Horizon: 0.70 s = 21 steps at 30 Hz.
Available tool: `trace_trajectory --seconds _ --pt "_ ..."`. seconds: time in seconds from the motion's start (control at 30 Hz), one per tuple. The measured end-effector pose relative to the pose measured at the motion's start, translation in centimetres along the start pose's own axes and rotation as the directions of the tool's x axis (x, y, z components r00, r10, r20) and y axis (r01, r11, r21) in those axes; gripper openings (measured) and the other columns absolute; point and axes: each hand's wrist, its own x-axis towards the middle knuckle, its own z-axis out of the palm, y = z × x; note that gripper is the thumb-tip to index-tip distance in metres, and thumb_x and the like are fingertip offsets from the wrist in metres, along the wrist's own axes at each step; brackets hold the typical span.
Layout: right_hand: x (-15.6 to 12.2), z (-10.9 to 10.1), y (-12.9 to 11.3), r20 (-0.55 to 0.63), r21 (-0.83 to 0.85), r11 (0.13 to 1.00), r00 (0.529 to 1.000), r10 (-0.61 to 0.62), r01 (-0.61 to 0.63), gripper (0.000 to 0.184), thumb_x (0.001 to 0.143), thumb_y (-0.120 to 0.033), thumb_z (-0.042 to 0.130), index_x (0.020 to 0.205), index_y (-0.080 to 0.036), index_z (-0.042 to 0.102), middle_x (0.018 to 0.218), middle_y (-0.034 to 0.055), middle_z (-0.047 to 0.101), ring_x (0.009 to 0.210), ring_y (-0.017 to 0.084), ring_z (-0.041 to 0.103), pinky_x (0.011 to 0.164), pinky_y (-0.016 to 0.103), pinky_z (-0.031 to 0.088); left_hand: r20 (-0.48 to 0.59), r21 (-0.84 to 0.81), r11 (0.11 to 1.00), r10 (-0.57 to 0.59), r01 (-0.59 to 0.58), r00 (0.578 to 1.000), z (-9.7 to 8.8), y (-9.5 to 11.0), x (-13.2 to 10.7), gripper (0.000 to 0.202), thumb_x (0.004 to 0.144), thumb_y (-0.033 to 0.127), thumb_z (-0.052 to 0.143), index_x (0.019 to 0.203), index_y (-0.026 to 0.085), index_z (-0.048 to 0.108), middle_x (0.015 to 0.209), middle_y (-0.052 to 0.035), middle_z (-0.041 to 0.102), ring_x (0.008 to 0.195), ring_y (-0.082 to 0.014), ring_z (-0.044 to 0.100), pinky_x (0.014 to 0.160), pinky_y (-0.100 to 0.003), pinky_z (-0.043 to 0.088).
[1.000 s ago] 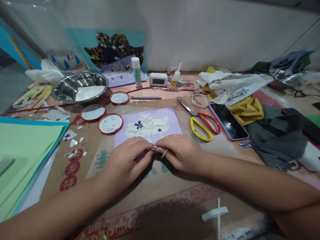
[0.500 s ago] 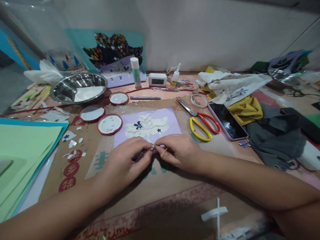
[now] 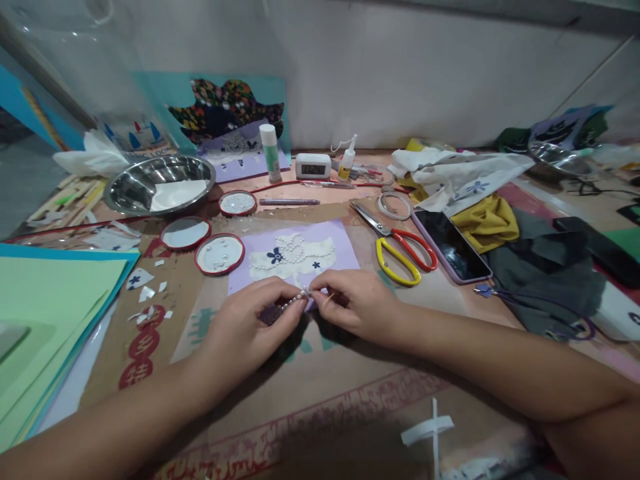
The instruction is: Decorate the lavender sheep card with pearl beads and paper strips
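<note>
One counter spreads under everything, and on it lies a large piece of cardboard. A stack of coloured paper, pale green on top, rests at the left edge. Both forearms reach in over the cardboard, and the hands meet near its middle: the left hand has thumb and forefinger pinched on a beaded strand, while the right hand is closed in a pinch beside them, its fingertips at the strand's end and a thin stick poking out of its grip. Just beyond the hands, and partly hidden by them, lies a lilac sheet bearing white cut-outs with rows of beads and dark flower shapes. A steel bowl holding something white stands farther back on the left. To the right of the sheet lie scissors with one yellow and one red handle, blades parted, and near them a phone. Left of the sheet are three red-rimmed lids, one full of tiny beads, one with a few. A glue stick stands upright next to a small white clock. The strand runs between the left fingers; the thin stick slants across the right ones
</note>
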Motion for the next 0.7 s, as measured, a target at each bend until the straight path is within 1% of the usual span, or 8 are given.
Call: trace_trajectory --seconds 0.17,0.33,0.5,0.57,0.6,0.63,0.7 --pt "0.3 0.2 -0.1 0.003 0.144 0.98 0.99 0.14 -0.139 0.013 0.088 -0.021 0.057 0.087 -0.015 0.069 0.067 -0.0015 0.062 0.057 0.008 0.052 0.056 0.018 0.038 0.009 -0.021 0.997 -0.074 0.075 0.997 -0.2 0.1 0.1 0.016 0.093 0.027 0.057 0.088 0.021 0.07 0.083 0.0018 0.073 0.075 -0.013 0.065 0.07 -0.024 0.047" --pt "0.8 0.1 -0.4 0.033 0.26 0.934 0.969 0.245 -0.245 0.012 0.085 -0.022 0.056 0.08 -0.015 0.066 0.059 -0.0048 0.051 0.052 0.007 0.041 0.052 0.02 0.033 0.016 -0.012 0.994 -0.109 0.109 0.994 -0.4 0.3 0.2 0.019 0.092 0.031 0.056 0.086 0.02 0.07 0.08 0.0004 0.072 0.073 -0.0147 0.064 0.068 -0.025 0.047" --pt "0.9 -0.1 -0.3 0.046 0.355 0.879 0.945 0.323 -0.317 0.012 0.084 -0.025 0.055 0.08 -0.016 0.063 0.06 -0.0052 0.048 0.053 0.008 0.038 0.051 0.021 0.031 0.025 0.008 0.99 -0.144 0.144 0.989 -1.0 0.5 0.6 0.023 0.091 0.035 0.055 0.084 0.021 0.071 0.081 -0.0009 0.073 0.073 -0.0165 0.065 0.071 -0.027 0.05" --pt "0.9 -0.2 -0.2 0.049 0.372 0.865 0.937 0.345 -0.338 0.014 0.085 -0.028 0.055 0.082 -0.016 0.063 0.061 -0.0044 0.05 0.053 0.008 0.039 0.05 0.021 0.031 0.01 0.032 0.986 -0.166 0.166 0.986 -1.9 0.4 1.0 0.026 0.09 0.04 0.055 0.091 0.021 0.072 0.087 -0.0029 0.075 0.078 -0.0189 0.067 0.075 -0.03 0.051" --pt "0.9 -0.2 -0.1 0.051 0.37 0.86 0.932 0.358 -0.351 0.015 0.086 -0.029 0.054 0.083 -0.017 0.063 0.062 -0.0038 0.052 0.053 0.009 0.04 0.05 0.021 0.031 0.001 0.057 0.983 -0.176 0.176 0.984 -2.6 0.2 1.3 0.029 0.089 0.043 0.055 0.098 0.021 0.072 0.09 -0.0038 0.076 0.08 -0.02 0.067 0.075 -0.031 0.052" --pt "0.9 -0.2 0.0 0.053 0.364 0.858 0.928 0.369 -0.362 0.016 0.086 -0.029 0.054 0.083 -0.016 0.063 0.062 -0.0033 0.053 0.053 0.009 0.041 0.05 0.021 0.031 -0.017 0.09 0.978 -0.188 0.189 0.982 -3.5 -0.1 1.5 0.034 0.088 0.045 0.056 0.107 0.021 0.071 0.092 -0.0046 0.076 0.081 -0.021 0.068 0.074 -0.031 0.052" --pt "0.9 -0.2 0.1 0.05 0.344 0.863 0.925 0.377 -0.37 0.016 0.085 -0.03 0.054 0.083 -0.016 0.063 0.062 -0.0027 0.054 0.052 0.009 0.042 0.05 0.021 0.031 -0.009 0.194 0.957 -0.216 0.214 0.976 -5.7 -0.9 2.0 0.044 0.087 0.047 0.056 0.122 0.023 0.067 0.089 -0.0052 0.075 0.078 -0.0222 0.068 0.07 -0.032 0.051"
